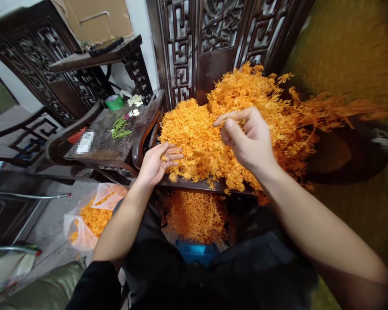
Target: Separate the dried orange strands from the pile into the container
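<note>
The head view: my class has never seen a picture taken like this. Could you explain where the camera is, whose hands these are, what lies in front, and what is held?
There is no machine here. A person wears the camera on their head, looking forward and down at their own bare hands.

The left hand is open, with a small orange bit by its fingers. The right hand is curled, thumb near forefinger; whether it pinches something is hard to tell.

In front, a big orange heap lies on a dark wooden surface. More orange strands show below, above something blue. To the left, a plastic bag on the floor holds orange pieces, and a green roll and green stems lie on other dark furniture.
</note>
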The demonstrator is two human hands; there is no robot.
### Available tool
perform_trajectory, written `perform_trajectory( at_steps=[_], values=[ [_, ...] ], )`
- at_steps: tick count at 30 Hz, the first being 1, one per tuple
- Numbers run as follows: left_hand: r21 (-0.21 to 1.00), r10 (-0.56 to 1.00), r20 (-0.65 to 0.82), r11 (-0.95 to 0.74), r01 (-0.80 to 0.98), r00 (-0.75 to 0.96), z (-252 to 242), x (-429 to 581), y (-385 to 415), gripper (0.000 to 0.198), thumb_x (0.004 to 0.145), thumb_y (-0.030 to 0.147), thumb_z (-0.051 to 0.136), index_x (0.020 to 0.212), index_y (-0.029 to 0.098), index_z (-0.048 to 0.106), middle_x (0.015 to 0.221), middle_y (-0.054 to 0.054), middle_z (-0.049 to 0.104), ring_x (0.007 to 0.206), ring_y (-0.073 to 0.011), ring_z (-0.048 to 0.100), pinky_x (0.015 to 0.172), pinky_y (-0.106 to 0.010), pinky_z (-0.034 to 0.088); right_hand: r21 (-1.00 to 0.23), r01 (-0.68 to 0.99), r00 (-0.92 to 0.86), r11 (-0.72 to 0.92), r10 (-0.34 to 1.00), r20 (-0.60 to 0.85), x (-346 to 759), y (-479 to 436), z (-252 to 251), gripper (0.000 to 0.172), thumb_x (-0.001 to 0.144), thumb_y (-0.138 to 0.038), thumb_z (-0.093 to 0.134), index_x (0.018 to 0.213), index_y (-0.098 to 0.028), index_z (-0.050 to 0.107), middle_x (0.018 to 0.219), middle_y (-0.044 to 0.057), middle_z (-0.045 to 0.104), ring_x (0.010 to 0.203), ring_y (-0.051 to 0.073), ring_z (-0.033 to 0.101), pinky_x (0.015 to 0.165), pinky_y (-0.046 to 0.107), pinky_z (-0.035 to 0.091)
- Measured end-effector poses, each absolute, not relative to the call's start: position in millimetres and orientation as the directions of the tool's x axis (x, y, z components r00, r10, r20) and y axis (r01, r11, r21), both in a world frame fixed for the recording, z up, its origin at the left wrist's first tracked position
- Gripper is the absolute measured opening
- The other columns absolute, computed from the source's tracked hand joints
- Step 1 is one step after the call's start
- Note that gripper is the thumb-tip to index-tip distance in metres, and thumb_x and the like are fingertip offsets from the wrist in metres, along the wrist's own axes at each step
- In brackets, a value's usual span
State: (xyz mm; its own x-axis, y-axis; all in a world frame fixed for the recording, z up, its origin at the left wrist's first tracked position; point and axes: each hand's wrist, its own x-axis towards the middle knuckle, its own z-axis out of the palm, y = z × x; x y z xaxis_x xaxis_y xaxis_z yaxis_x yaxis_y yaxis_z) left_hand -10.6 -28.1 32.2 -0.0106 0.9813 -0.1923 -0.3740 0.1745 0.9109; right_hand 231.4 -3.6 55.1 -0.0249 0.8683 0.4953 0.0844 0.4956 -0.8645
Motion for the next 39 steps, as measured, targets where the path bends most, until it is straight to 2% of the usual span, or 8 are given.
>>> perform_trajectory(
  at_steps=[6,11,16,20,24,27,33,39],
  values=[
    [0.862,0.980,-0.195,0.186,-0.473,0.029,29.6,4.5,-31.1,0.016,0.098,0.023,0.059,0.103,0.012,0.069,0.112,-0.016,0.080,0.109,-0.0248,0.077,0.096,-0.038,0.062,-0.587,0.270,-0.469,0.763,0.637,0.613,205.1,-29.3,46.6,0.024,0.104,-0.030,0.048,0.106,-0.020,0.070,0.092,0.007,0.061,0.085,0.021,0.060,0.079,0.038,0.050],
    [0.874,0.996,-0.055,0.017,-0.486,-0.065,23.6,29.5,-39.1,0.014,0.094,0.022,0.067,0.100,0.011,0.072,0.110,-0.016,0.080,0.117,-0.0274,0.074,0.111,-0.042,0.054,-0.512,0.578,-0.446,0.636,0.771,0.455,178.8,-34.6,27.1,0.032,0.101,-0.042,0.060,0.108,-0.013,0.072,0.106,0.014,0.067,0.092,0.025,0.064,0.084,0.040,0.052],
    [0.825,0.983,0.017,-0.117,-0.553,-0.183,29.4,19.7,-29.7,0.014,0.100,0.023,0.060,0.095,0.013,0.068,0.110,-0.014,0.079,0.122,-0.0266,0.072,0.116,-0.043,0.050,-0.401,0.341,-0.781,0.850,0.494,0.383,160.7,-74.0,29.4,0.035,0.107,-0.029,0.042,0.101,-0.012,0.072,0.101,0.013,0.072,0.084,0.019,0.064,0.075,0.032,0.050],
    [0.773,0.978,0.097,-0.191,-0.605,-0.184,47.5,-3.8,-27.1,0.014,0.102,0.022,0.054,0.099,0.017,0.066,0.122,-0.011,0.076,0.125,-0.0236,0.070,0.113,-0.042,0.051,-0.596,0.179,-0.896,0.782,0.381,0.230,162.6,-84.8,30.0,0.030,0.104,-0.025,0.052,0.086,-0.013,0.072,0.087,0.008,0.072,0.077,0.016,0.064,0.073,0.029,0.047],
    [0.743,0.989,0.131,-0.147,-0.653,-0.073,56.6,-6.9,-40.4,0.016,0.099,0.031,0.059,0.092,0.019,0.068,0.102,-0.006,0.075,0.096,-0.0169,0.073,0.101,-0.037,0.058,-0.822,0.204,-0.825,0.532,0.545,0.147,174.3,-56.4,22.5,0.027,0.096,-0.013,0.050,0.103,-0.013,0.076,0.087,0.005,0.075,0.074,0.014,0.064,0.073,0.028,0.047],
    [0.764,0.992,0.122,-0.108,-0.636,-0.021,53.4,-3.9,-46.7,0.019,0.089,0.035,0.075,0.086,0.019,0.065,0.084,0.000,0.065,0.073,-0.0094,0.064,0.086,-0.028,0.059,-0.923,0.168,-0.765,0.347,0.636,0.099,179.5,-42.0,19.4,0.029,0.098,-0.024,0.054,0.114,-0.014,0.075,0.089,0.004,0.075,0.072,0.013,0.062,0.070,0.027,0.045],
    [0.862,0.998,0.013,-0.043,-0.505,-0.063,42.6,-4.9,-49.4,0.038,0.061,0.025,0.091,0.083,0.019,0.061,0.072,0.005,0.057,0.063,-0.0088,0.056,0.064,-0.023,0.053,-1.000,-0.004,-0.521,0.020,0.853,0.018,180.9,-32.6,17.6,0.054,0.086,-0.067,0.069,0.065,-0.021,0.053,0.047,-0.007,0.043,0.043,0.008,0.034,0.046,0.026,0.025],
    [0.954,0.990,0.135,-0.117,-0.277,0.045,33.3,-11.1,-54.7,0.041,0.057,0.012,0.091,0.087,0.019,0.065,0.082,0.004,0.060,0.068,-0.0079,0.054,0.062,-0.020,0.042,-0.980,-0.194,-0.442,-0.039,0.895,0.052,180.6,-28.1,21.9,0.051,0.083,-0.067,0.075,0.072,-0.022,0.054,0.046,-0.008,0.042,0.040,0.006,0.030,0.042,0.026,0.019]
  ],
)
